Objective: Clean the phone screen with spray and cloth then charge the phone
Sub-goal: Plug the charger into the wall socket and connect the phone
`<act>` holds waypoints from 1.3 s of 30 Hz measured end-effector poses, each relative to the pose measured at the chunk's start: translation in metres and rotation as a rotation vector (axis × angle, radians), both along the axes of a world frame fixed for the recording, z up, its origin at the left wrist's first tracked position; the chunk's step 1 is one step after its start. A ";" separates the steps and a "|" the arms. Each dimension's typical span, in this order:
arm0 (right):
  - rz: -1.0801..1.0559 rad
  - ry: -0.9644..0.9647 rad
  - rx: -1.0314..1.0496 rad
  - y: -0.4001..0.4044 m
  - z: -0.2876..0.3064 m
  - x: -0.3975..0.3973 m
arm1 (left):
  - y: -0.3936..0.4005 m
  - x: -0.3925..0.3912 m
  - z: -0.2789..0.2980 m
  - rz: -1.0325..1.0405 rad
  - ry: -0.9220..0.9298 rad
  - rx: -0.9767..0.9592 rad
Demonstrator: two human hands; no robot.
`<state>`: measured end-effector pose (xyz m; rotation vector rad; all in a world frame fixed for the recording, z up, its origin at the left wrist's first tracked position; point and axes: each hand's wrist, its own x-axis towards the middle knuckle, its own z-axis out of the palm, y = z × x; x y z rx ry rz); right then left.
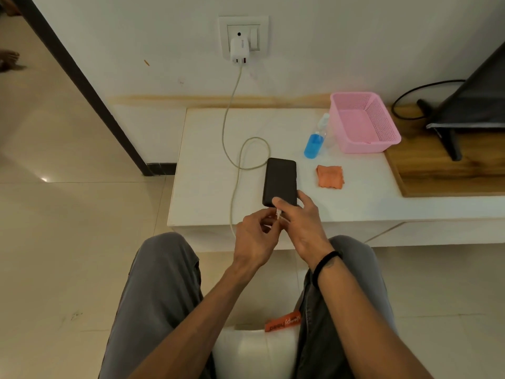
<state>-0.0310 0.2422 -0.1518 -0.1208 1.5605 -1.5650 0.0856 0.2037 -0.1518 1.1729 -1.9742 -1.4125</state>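
A black phone [280, 179] lies flat on the white table [207, 187], its dark screen facing up. My right hand [303, 222] grips the phone's near end, thumb on top. My left hand [255, 236] pinches the white plug at the end of the charging cable [235, 187], right at the phone's bottom edge. The cable loops across the table and runs up to a white charger [240, 51] in the wall socket. A folded orange cloth [330, 177] lies to the right of the phone. Behind the cloth stands a spray bottle [314, 143] of blue liquid.
A pink plastic basket [363, 124] sits at the table's back right, next to the bottle. Further right, a wooden board [437, 170] carries a black screen on a stand [470, 105] with a black cord. My knees are close to the table's front edge.
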 end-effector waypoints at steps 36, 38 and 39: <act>0.032 0.738 0.282 -0.028 -0.021 -0.013 | -0.048 0.047 -0.017 0.130 -0.443 -0.374; 0.038 0.718 0.291 -0.025 -0.020 -0.014 | -0.045 0.045 -0.015 0.121 -0.389 -0.374; 0.040 0.708 0.297 -0.023 -0.019 -0.015 | -0.043 0.044 -0.014 0.110 -0.365 -0.375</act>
